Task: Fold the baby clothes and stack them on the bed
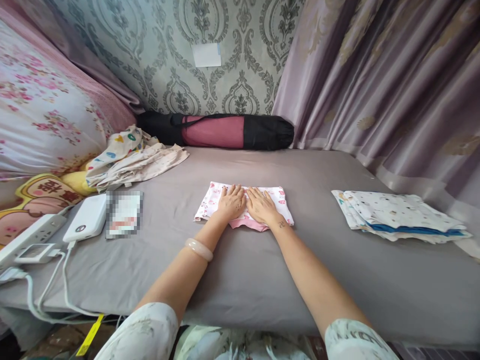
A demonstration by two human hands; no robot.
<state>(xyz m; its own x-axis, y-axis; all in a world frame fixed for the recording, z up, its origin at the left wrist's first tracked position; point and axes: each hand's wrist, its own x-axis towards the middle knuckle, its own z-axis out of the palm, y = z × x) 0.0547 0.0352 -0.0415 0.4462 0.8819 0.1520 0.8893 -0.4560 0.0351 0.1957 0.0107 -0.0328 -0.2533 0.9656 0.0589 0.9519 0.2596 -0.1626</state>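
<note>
A folded white garment with a pink print (209, 201) lies in the middle of the grey-sheeted surface (262, 167), its solid pink edge towards me. My left hand (232, 202) rests flat on it, left of centre, with fingers stretched out. Close beside it, my right hand (261, 205) presses flat on the right half, fingers also extended and pointing away from me. Nothing is gripped in either hand. The cloth under the palms is hidden. A pale bangle (199, 249) sits on my left forearm.
Folded printed clothes (401, 212) are stacked at the right. Crumpled cloths (138, 162) lie at the back left. A white power bank (86, 217) and a power strip (35, 235) with cables stand at the left. Along the wall lies a black and pink rolled bag (213, 132).
</note>
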